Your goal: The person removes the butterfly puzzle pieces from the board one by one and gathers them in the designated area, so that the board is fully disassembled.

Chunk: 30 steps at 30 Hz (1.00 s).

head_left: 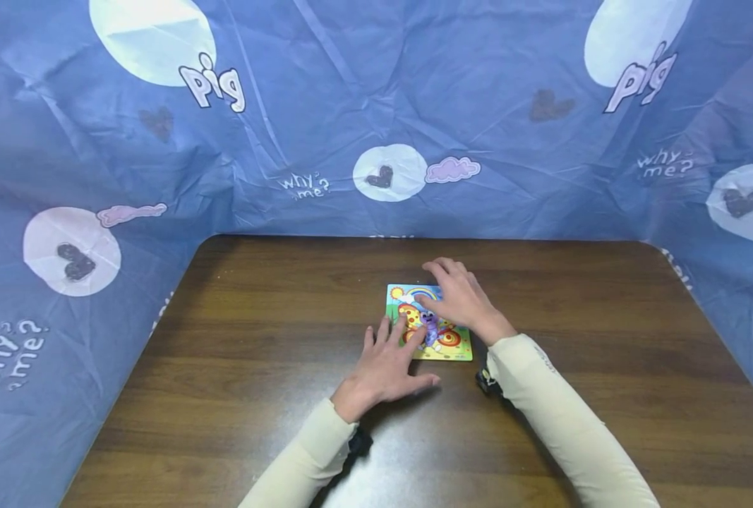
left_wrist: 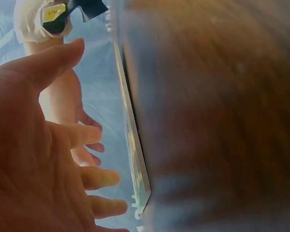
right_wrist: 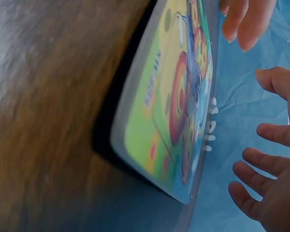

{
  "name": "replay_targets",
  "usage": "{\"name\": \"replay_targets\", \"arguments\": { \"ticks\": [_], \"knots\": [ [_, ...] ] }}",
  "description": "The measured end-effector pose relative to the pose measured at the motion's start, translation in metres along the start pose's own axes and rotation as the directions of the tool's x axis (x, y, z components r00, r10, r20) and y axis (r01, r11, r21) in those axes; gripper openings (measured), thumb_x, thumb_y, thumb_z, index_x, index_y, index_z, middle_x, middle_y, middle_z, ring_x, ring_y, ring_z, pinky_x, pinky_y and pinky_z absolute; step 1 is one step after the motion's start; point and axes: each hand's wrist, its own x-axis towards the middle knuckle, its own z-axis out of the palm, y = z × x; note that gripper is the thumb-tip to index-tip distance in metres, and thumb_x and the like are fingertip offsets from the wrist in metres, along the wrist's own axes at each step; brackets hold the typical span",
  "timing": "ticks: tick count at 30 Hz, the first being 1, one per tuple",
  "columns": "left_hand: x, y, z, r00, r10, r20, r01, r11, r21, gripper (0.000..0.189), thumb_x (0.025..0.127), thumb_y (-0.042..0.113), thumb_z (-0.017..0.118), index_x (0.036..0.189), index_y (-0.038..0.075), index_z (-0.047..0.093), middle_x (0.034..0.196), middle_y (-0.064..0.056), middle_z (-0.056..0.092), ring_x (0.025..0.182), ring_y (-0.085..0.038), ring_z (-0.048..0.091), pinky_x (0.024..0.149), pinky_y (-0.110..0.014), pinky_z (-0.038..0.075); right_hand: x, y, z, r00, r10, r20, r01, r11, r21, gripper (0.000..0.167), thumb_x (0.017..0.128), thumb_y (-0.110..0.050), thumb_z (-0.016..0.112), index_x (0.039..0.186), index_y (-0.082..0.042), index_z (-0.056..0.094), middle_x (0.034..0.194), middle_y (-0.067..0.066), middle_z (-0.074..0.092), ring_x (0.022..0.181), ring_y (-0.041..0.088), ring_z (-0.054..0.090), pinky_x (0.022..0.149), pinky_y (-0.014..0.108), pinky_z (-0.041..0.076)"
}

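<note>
A square butterfly puzzle board (head_left: pixel 450 340) with a sun and rainbow printed on it lies flat on the wooden table. My left hand (head_left: pixel 385 367) is spread over its near left side, fingers apart and holding nothing. Above the board's far right part hovers my right hand (head_left: pixel 461 296), its fingers loosely bent and apart. In the left wrist view the board's edge (left_wrist: pixel 130 116) shows beyond the fingertips, with a gap between. The right wrist view shows the board's corner (right_wrist: pixel 145 150) close up, and the right hand (right_wrist: pixel 275 164) stands off its surface.
The brown wooden table (head_left: pixel 255 317) has rounded far corners. A blue printed cloth (head_left: pixel 325 120) hangs behind it and on both sides. Dark wrist devices (head_left: pixel 487 381) are strapped beneath the cream sleeves (head_left: pixel 554 402).
</note>
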Motion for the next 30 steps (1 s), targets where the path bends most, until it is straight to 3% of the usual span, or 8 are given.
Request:
{"name": "replay_targets", "arguments": {
  "ticks": [9,15,30],
  "knots": [
    [-0.001,0.000,0.001,1.000,-0.002,0.020,0.002,1.000,-0.008,0.089,0.087,0.068,0.060,0.159,0.025,0.029,0.167,-0.021,0.017,0.153,-0.049,0.015,0.122,-0.069,0.016,0.007,-0.006,0.014,0.999,-0.029,0.020,0.029,1.000,0.002,0.069,0.088,-0.047,0.069,0.144,-0.011,0.051,0.144,0.016,0.053,0.129,0.036,0.052,0.108,0.053,0.046],
    [0.000,-0.001,0.001,0.999,-0.006,0.053,0.005,1.000,0.019,0.088,0.086,0.069,0.060,0.157,0.025,0.033,0.168,-0.019,0.017,0.154,-0.047,0.016,0.121,-0.068,0.020,0.012,-0.011,0.023,0.998,-0.026,0.052,0.025,0.999,0.021,0.067,0.088,-0.045,0.069,0.144,-0.013,0.051,0.143,0.014,0.054,0.132,0.036,0.052,0.108,0.053,0.048],
    [0.000,-0.001,0.002,0.996,0.001,0.089,-0.009,0.997,0.080,0.089,0.084,0.070,0.062,0.157,0.025,0.035,0.168,-0.018,0.019,0.154,-0.046,0.017,0.118,-0.067,0.029,0.019,-0.013,0.033,0.996,-0.039,0.077,0.027,0.988,0.152,0.061,0.085,-0.032,0.077,0.137,-0.009,0.056,0.135,0.014,0.062,0.124,0.033,0.060,0.106,0.049,0.049]
  ]
}}
